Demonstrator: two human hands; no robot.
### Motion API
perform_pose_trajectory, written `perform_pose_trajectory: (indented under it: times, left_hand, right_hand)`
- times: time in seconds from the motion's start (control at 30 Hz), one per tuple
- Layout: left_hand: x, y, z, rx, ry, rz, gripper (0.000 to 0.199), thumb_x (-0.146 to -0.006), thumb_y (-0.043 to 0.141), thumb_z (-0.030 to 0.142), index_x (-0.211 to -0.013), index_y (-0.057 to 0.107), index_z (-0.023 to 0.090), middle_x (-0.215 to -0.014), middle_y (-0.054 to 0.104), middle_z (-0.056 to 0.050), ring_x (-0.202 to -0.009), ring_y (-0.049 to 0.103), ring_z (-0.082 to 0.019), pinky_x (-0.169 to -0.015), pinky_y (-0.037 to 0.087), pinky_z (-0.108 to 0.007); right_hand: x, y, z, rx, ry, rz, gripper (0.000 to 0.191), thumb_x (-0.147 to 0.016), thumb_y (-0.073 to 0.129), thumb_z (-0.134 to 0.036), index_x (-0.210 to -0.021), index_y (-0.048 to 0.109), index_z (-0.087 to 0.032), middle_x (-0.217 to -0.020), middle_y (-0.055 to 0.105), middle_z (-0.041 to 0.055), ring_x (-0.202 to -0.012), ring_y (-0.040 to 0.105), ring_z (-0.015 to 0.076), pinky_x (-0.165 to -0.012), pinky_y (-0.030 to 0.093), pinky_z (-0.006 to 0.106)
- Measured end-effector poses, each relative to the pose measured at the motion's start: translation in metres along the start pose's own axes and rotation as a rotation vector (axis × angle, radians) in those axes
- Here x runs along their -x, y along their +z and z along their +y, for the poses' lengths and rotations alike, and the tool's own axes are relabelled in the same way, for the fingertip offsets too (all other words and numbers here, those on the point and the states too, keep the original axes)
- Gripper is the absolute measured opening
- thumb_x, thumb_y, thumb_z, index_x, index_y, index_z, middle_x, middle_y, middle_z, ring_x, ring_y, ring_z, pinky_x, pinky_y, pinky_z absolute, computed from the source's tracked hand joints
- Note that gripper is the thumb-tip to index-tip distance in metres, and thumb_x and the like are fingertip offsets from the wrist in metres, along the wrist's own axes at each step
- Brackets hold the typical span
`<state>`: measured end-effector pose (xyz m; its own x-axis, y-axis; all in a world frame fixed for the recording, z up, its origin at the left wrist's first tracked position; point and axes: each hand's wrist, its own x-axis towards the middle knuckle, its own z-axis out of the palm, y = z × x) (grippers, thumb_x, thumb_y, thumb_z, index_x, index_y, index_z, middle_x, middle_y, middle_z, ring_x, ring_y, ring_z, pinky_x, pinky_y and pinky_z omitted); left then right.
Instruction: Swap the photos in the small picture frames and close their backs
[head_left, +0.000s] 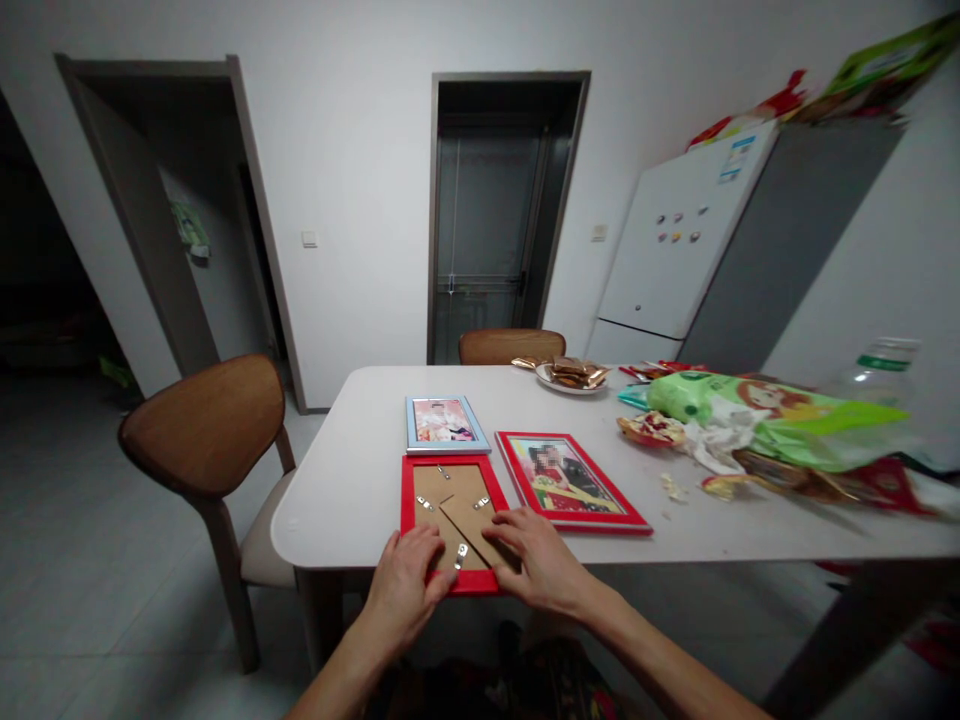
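A red picture frame (407, 500) lies face down at the table's front edge, its brown backing board (461, 482) and several metal clips showing. My left hand (407, 578) rests on its lower left corner, fingers bent over the red border near the bottom clip (460, 556). On the lower right, my right hand (541, 560) touches the backing and its slanted stand flap (480, 535), fingers spread. Just beyond lies a light blue frame (411, 430) with a picture. Right of it, another red frame (517, 470) lies face up.
A plate (574, 385) of wrapped items sits at the table's far side. Green packaging (780, 410), a piece of opened fruit (651, 430), crumbs and a clear bottle (877, 375) are on the right. A wooden chair (206, 425) stands left of the table (337, 470).
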<state>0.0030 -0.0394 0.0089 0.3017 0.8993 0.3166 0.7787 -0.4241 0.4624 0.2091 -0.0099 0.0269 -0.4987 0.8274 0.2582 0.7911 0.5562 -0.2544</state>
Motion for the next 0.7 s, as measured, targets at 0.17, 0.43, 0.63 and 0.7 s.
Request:
perform_pose_trajectory:
  times: [0.17,0.43,0.63,0.7]
  left_hand:
    - [0.004,0.005,-0.006,-0.007,0.036,-0.020,0.052,-0.063,0.063,0.041,-0.107,0.051,0.016,-0.123,0.046,-0.014,-0.115,0.040,-0.027,-0.095,0.029,-0.049]
    - [0.002,0.005,-0.006,-0.033,0.008,-0.052,0.055,-0.062,0.065,0.040,-0.109,0.050,0.016,-0.122,0.047,-0.015,-0.114,0.041,-0.027,-0.095,0.030,-0.049]
    - [-0.001,0.003,-0.004,-0.027,-0.003,-0.025,0.052,-0.061,0.064,0.040,-0.107,0.052,0.018,-0.120,0.049,-0.013,-0.112,0.043,-0.027,-0.093,0.033,-0.048]
    - [-0.001,0.003,-0.003,-0.031,-0.004,-0.028,0.053,-0.061,0.064,0.041,-0.107,0.051,0.017,-0.120,0.049,-0.013,-0.111,0.043,-0.027,-0.093,0.033,-0.048]
  right_hand:
    - [-0.017,0.006,0.011,0.080,0.111,0.033,0.033,-0.076,0.040,-0.025,-0.103,0.056,-0.018,-0.102,0.052,0.0087,-0.092,0.045,0.0189,-0.081,0.031,0.031]
    - [-0.035,0.012,0.007,0.212,0.208,-0.004,0.028,-0.079,0.035,-0.027,-0.090,0.058,-0.017,-0.097,0.049,0.0103,-0.088,0.044,0.0205,-0.076,0.029,0.032]
    - [-0.043,0.015,0.010,0.217,0.203,0.003,0.028,-0.080,0.034,-0.026,-0.090,0.057,-0.015,-0.094,0.048,0.0102,-0.082,0.046,0.0189,-0.073,0.032,0.030]
    - [-0.044,0.016,0.012,0.200,0.181,0.004,0.028,-0.080,0.033,-0.025,-0.083,0.059,-0.013,-0.090,0.049,0.0099,-0.080,0.046,0.0174,-0.074,0.033,0.028]
